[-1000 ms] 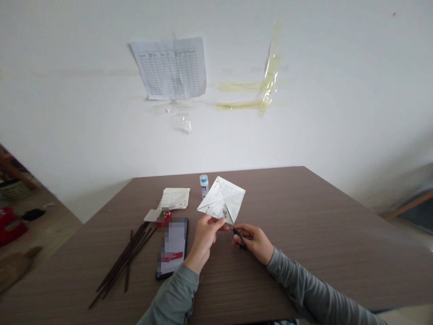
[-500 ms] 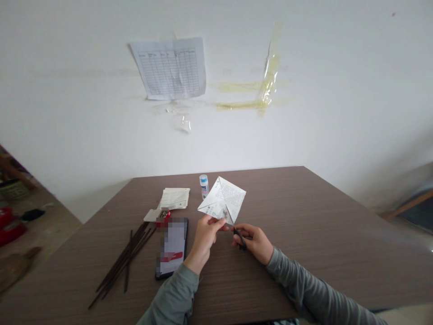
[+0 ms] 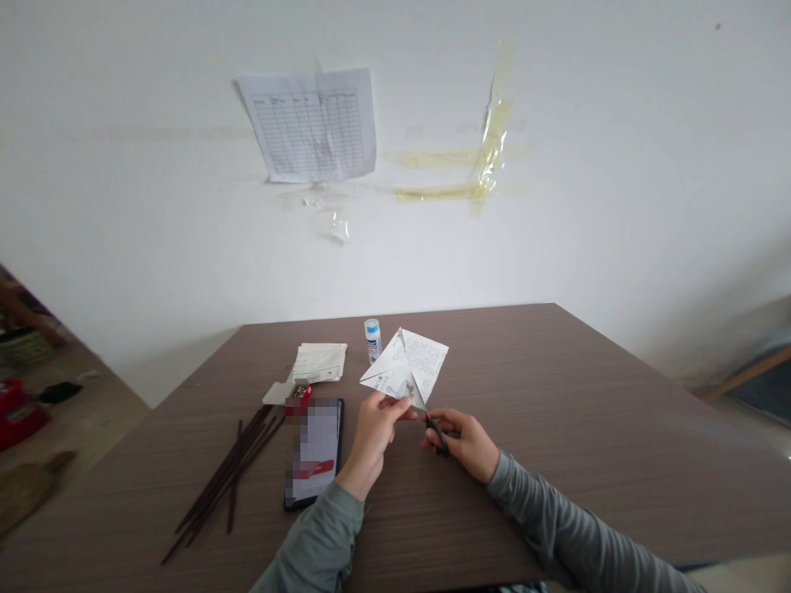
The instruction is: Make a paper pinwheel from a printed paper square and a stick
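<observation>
A square piece of printed paper (image 3: 423,358) with diagonal lines running from its corners is held up over the table. My left hand (image 3: 374,432) pinches its near edge between thumb and fingers. In my right hand (image 3: 466,441) is a pair of scissors (image 3: 439,435) with dark handles, my fingers wrapped round them. The blades lie along a diagonal at the paper's near corner, pointing toward its middle. Just behind the paper's left side stands a glue stick (image 3: 372,339) with a blue cap, partly hidden by the paper.
On the brown table (image 3: 587,428), a phone (image 3: 318,453) lies left of my left hand. Several thin dark sticks (image 3: 231,469) lie beyond it, near a small red box (image 3: 300,395). A stack of paper squares (image 3: 320,362) sits farther back. The wall holds a taped sheet (image 3: 312,123).
The paper's far corner has dipped slightly toward me, and its diagonal lines look a little more bent. The scissors have shifted slightly; both hands stay in nearly the same place.
</observation>
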The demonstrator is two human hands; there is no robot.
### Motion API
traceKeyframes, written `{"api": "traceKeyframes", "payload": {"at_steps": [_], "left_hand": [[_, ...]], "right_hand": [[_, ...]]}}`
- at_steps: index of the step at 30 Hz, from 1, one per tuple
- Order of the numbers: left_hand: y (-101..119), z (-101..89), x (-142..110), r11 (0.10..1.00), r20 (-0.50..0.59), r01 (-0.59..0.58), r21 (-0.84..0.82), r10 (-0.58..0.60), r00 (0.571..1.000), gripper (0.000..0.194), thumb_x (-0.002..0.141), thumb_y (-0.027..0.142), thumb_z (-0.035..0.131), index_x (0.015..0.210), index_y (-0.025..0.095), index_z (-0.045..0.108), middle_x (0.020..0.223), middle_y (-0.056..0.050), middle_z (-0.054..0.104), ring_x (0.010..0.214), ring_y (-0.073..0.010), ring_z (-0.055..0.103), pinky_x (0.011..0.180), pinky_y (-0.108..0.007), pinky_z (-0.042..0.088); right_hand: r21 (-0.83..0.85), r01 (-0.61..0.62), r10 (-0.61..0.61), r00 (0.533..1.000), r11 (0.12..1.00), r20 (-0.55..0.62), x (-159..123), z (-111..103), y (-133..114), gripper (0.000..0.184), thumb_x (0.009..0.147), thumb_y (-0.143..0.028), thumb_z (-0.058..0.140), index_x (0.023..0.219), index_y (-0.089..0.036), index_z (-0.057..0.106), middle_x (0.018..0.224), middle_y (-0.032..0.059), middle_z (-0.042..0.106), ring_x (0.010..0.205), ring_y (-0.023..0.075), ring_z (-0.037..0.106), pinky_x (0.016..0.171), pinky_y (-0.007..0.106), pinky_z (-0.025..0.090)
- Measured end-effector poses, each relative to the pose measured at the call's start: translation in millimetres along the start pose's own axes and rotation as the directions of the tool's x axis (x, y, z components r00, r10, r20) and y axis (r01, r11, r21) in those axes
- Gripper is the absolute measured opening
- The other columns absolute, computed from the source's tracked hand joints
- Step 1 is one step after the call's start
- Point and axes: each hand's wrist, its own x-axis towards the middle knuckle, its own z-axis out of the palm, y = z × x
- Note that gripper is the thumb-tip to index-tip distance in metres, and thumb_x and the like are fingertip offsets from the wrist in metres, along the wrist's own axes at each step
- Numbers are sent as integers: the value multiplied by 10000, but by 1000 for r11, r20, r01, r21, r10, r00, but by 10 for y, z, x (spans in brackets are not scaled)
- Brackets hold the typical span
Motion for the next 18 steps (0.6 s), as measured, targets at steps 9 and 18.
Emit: {"api": "traceKeyframes", "payload": {"at_steps": [9, 18], "left_hand": [[-3, -64, 33, 997, -25, -25, -72, 23, 999, 375, 692, 402, 1080, 933, 210, 866, 955, -103, 965, 773, -255, 911, 459, -184, 275], [-49, -99, 93, 997, -36, -61, -44, 59, 998, 408, 676, 496, 1066, 853, 213, 832, 827, -57, 876, 614, -160, 676, 483, -224, 225]], "right_hand": [[18, 74, -73, 997, 997, -29, -27, -41, 9, 582, 742, -788, 1077, 1004, -284, 949, 856, 144, 953, 663, 366, 807, 677, 510, 698], [-188, 286, -336, 874, 940, -350, 122, -229, 215, 391, 863, -606, 986, 1101, -297, 1007, 826, 88, 949, 864, 424, 951, 1049, 608, 759]]}}
